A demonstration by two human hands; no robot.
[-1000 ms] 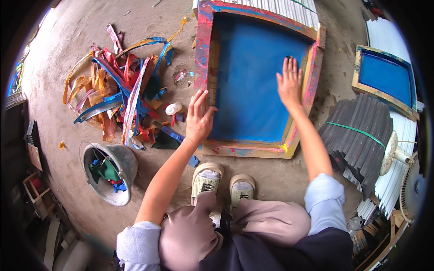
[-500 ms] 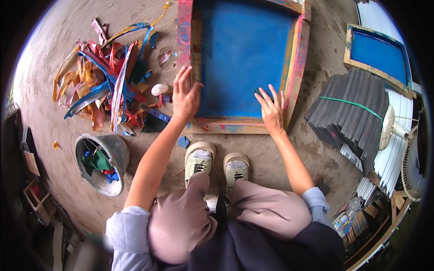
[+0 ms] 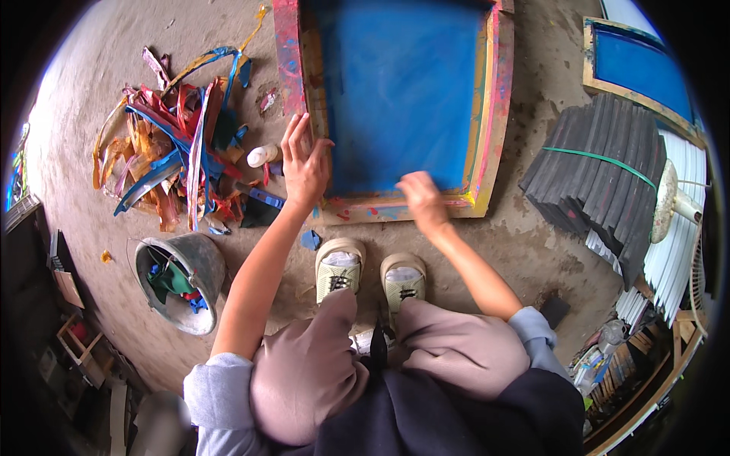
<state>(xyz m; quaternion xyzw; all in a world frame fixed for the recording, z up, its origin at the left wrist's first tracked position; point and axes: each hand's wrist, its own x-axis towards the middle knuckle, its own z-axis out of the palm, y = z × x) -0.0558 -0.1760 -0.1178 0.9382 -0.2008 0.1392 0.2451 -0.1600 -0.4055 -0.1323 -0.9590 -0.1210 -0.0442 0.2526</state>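
Head view: left hand (image 3: 304,169) flat, fingers spread, on wooden frame (image 3: 487,163) edge; right hand (image 3: 420,199) blurred, grip unclear. Stiff, probably light; blue mesh (image 3: 399,91) fragile. Best gripped by rails.

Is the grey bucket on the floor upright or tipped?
Tipped: the grey bucket leans on its side, its mouth showing scraps inside.

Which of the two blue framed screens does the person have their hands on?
The large one lying just ahead of the feet: the left hand rests on its paint-streaked left edge, the right hand on its near edge. The smaller frame lies untouched, far right.
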